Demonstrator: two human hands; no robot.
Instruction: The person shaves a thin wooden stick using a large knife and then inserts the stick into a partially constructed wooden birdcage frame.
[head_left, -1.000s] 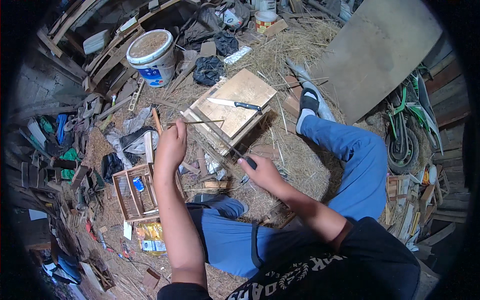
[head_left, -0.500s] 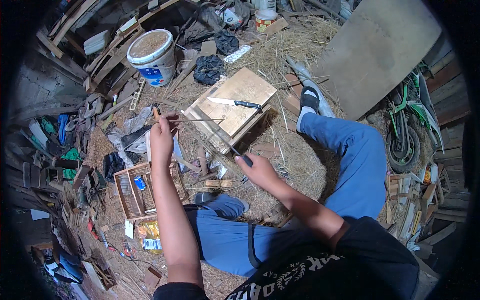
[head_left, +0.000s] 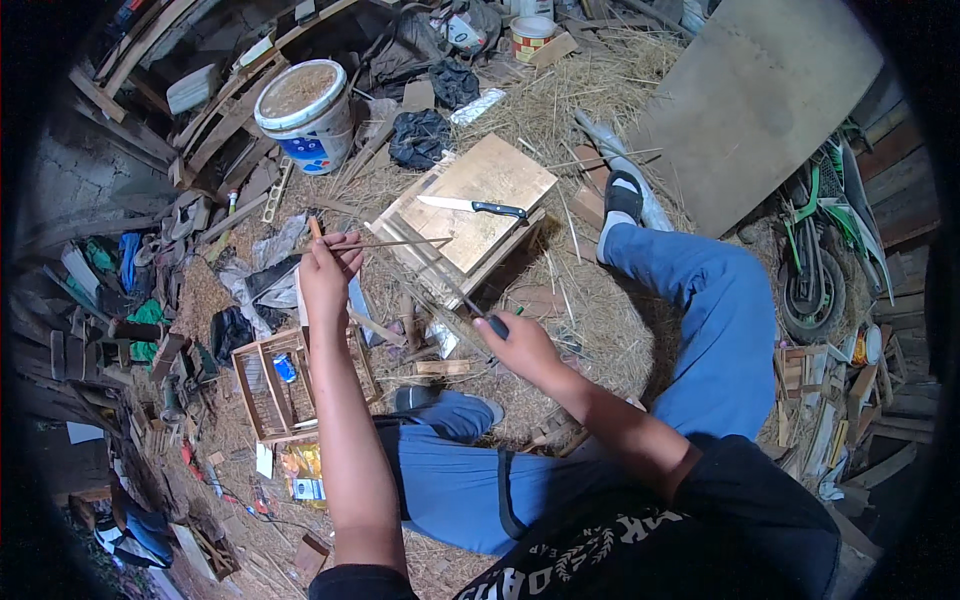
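Note:
My left hand (head_left: 328,268) holds a thin stick (head_left: 395,244) in raised fingertips, its far end over a pale wooden board (head_left: 505,175) stacked on other pieces. My right hand (head_left: 525,345) is closed on the dark handle (head_left: 497,326) of a tool with a long, thin metal blade (head_left: 461,298), angled up-left toward the board's near side; where its tip ends is hard to make out. A kitchen knife (head_left: 497,210) with a black handle lies on the board. My legs, in blue trousers, are spread around this low stack.
Straw and wood scraps cover the floor. A white bucket (head_left: 315,135) stands behind at left; a slatted wooden frame (head_left: 283,410) lies left of my left leg. A large sheet (head_left: 750,100) and a green motorbike (head_left: 810,265) are at right, with piled planks and bags around.
My left hand has shifted left, and its fingers have changed position on the stick, now more upturned. My right hand has moved slightly left and down with the tool.

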